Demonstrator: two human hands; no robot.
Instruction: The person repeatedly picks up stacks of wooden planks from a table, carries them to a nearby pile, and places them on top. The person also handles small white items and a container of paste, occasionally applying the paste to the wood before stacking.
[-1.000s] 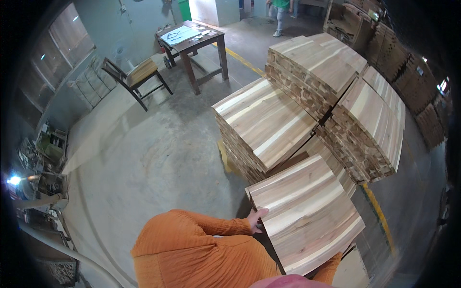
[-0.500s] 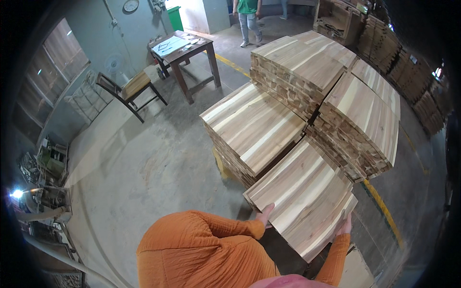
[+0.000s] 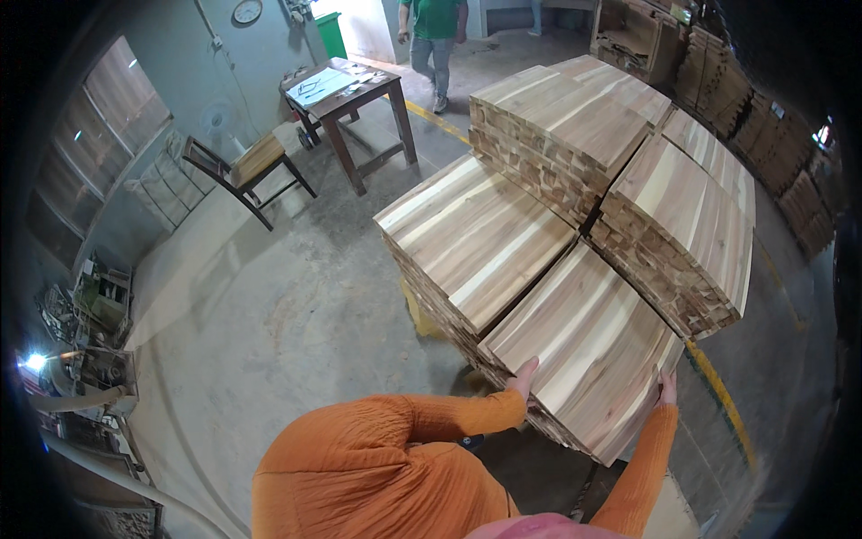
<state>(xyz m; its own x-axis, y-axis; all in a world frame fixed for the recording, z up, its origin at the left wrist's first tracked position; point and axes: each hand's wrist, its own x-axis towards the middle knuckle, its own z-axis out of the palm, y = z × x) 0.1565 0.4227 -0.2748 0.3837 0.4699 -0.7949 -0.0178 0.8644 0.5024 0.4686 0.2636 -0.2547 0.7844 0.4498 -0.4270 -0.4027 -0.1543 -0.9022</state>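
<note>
Board [image 3: 588, 346]: smooth, grained wood. Sleeve [image 3: 467, 416]: crinkled, matt cloth. Floor [image 3: 296, 287]: matt, concrete-like.

No words or numbers are legible; the dial of 1 round wall clock [image 3: 247, 11] is too small to read.

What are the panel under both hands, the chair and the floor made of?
Panel: wood, likely unvarnished; pale and brown strips with visible grain, little gloss.
Chair: probably wood, frame stained or painted dark; the seat is lighter brown.
Floor: looks like bare concrete; grey, patchy.
</note>
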